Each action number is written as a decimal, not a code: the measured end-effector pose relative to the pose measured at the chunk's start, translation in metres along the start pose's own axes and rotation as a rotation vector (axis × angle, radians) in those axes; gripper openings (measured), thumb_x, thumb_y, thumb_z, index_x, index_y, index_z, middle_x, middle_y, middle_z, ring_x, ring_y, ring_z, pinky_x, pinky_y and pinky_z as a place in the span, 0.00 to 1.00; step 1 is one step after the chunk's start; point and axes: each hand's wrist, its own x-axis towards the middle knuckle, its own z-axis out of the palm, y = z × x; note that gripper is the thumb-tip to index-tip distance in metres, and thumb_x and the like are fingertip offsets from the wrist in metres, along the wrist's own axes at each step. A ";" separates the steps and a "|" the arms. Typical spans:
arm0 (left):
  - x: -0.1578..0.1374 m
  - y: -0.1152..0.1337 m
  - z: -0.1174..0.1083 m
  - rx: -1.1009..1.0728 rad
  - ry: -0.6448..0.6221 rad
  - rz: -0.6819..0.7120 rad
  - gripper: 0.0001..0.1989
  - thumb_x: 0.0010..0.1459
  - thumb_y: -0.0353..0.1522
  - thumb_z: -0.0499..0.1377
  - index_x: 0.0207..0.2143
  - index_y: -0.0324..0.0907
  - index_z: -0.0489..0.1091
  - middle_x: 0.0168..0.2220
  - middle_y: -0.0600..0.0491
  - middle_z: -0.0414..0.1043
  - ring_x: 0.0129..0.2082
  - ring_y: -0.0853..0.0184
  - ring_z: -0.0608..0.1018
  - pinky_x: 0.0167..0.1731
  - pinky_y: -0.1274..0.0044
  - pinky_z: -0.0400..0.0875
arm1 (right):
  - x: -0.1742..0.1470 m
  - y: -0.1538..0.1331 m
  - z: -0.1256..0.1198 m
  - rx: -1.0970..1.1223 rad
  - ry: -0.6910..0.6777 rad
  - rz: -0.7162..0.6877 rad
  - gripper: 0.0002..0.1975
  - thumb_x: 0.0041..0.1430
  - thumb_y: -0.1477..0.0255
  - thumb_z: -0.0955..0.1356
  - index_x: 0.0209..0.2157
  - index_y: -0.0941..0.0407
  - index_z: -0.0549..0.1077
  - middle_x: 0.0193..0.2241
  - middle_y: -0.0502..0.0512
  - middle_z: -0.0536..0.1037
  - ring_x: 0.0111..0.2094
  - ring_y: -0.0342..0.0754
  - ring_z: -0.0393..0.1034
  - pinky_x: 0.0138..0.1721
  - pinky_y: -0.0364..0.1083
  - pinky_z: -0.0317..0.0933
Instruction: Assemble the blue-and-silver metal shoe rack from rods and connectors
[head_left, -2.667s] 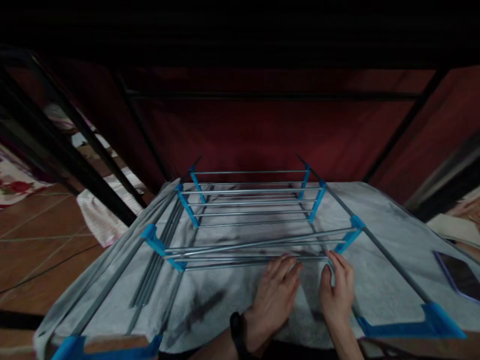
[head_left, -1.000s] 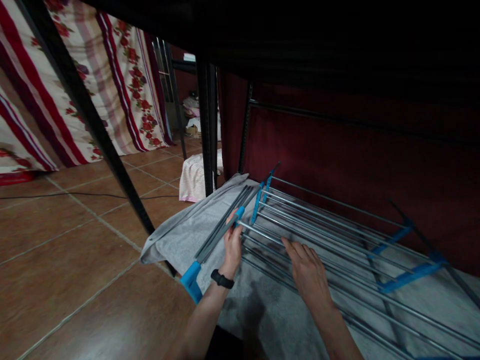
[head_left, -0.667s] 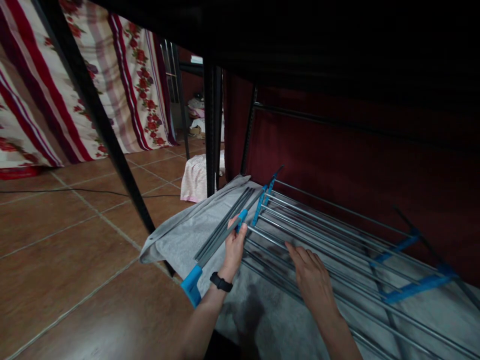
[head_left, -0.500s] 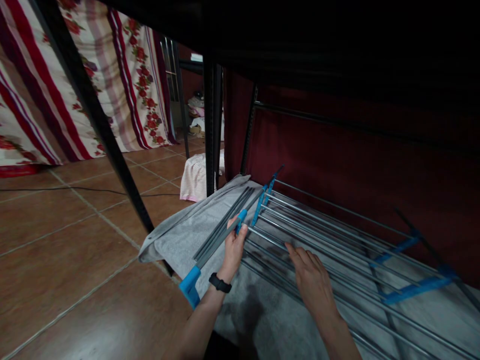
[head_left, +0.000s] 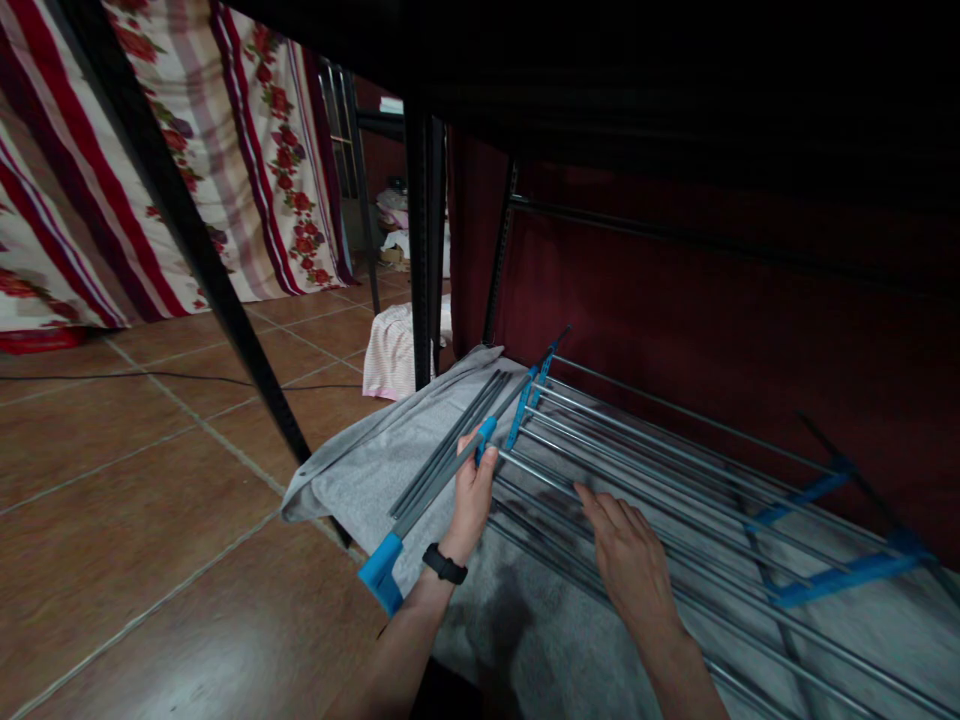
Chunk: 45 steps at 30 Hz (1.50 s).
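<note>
A metal clothes drying rack (head_left: 675, 452) with blue plastic joints lies folded out low before me. My left hand (head_left: 472, 490), with a black band on the wrist, is closed around a blue joint (head_left: 486, 430) where a grey side tube (head_left: 431, 492) meets a rod. A blue foot (head_left: 382, 570) caps the near end of that tube. Farther right, my right hand (head_left: 626, 550) is curled over one of the metal rods, fingertips on it and thumb hidden. Several loose grey tubes (head_left: 450, 440) lie beside the left hand.
Grey cloth (head_left: 337, 470) covers the low surface under the rack. Black metal posts (head_left: 420, 250) and a dark shelf (head_left: 637, 80) overhead frame the space. Behind hangs a maroon curtain (head_left: 660, 300). A cable (head_left: 187, 376) crosses the tiled floor (head_left: 150, 500).
Both hands keep their places on the rack. The whole view has shifted very slightly, with the rack and hands a touch farther right.
</note>
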 end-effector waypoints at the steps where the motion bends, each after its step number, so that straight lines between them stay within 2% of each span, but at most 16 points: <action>1: -0.001 0.000 0.000 0.013 -0.002 0.001 0.21 0.69 0.46 0.57 0.55 0.44 0.74 0.53 0.46 0.75 0.57 0.58 0.74 0.64 0.65 0.65 | 0.000 0.000 0.000 0.003 -0.003 -0.002 0.28 0.67 0.85 0.61 0.65 0.55 0.67 0.42 0.56 0.80 0.40 0.51 0.75 0.46 0.53 0.68; 8: -0.002 -0.003 0.001 0.046 0.012 0.014 0.24 0.70 0.48 0.55 0.58 0.44 0.73 0.54 0.46 0.75 0.58 0.57 0.74 0.64 0.64 0.65 | 0.004 0.002 0.000 0.004 0.001 0.002 0.23 0.70 0.83 0.62 0.63 0.56 0.69 0.41 0.55 0.80 0.39 0.50 0.74 0.46 0.52 0.67; 18: -0.004 0.001 0.000 0.037 -0.018 0.004 0.25 0.70 0.50 0.54 0.59 0.45 0.72 0.56 0.45 0.72 0.59 0.57 0.73 0.67 0.63 0.63 | 0.003 0.003 -0.001 0.021 -0.002 -0.016 0.24 0.70 0.83 0.62 0.63 0.57 0.70 0.41 0.56 0.80 0.39 0.50 0.73 0.45 0.51 0.66; 25: -0.004 0.004 -0.001 0.067 -0.006 -0.017 0.25 0.70 0.52 0.53 0.55 0.44 0.73 0.51 0.47 0.73 0.56 0.57 0.73 0.64 0.63 0.65 | 0.005 0.001 -0.002 0.027 -0.009 -0.007 0.22 0.71 0.83 0.60 0.62 0.56 0.71 0.41 0.56 0.80 0.39 0.50 0.73 0.46 0.50 0.66; 38: -0.004 0.001 0.002 0.119 0.026 -0.036 0.26 0.71 0.52 0.51 0.51 0.41 0.75 0.50 0.44 0.75 0.55 0.55 0.75 0.65 0.61 0.66 | 0.006 -0.003 -0.003 0.031 -0.017 0.016 0.23 0.71 0.84 0.61 0.61 0.55 0.73 0.42 0.56 0.80 0.40 0.50 0.73 0.47 0.51 0.65; 42: -0.005 0.001 0.001 0.093 0.034 -0.049 0.28 0.70 0.53 0.51 0.53 0.40 0.75 0.52 0.42 0.76 0.60 0.54 0.74 0.66 0.61 0.65 | 0.006 -0.004 -0.002 0.017 -0.014 0.017 0.21 0.71 0.83 0.62 0.60 0.57 0.74 0.40 0.56 0.80 0.39 0.50 0.73 0.46 0.51 0.65; 45: -0.006 0.007 0.000 0.072 0.029 -0.051 0.30 0.71 0.53 0.49 0.58 0.41 0.73 0.59 0.42 0.74 0.65 0.54 0.71 0.69 0.62 0.61 | 0.009 -0.005 -0.005 0.005 -0.038 0.029 0.22 0.70 0.82 0.62 0.61 0.57 0.73 0.42 0.58 0.81 0.41 0.51 0.73 0.48 0.52 0.66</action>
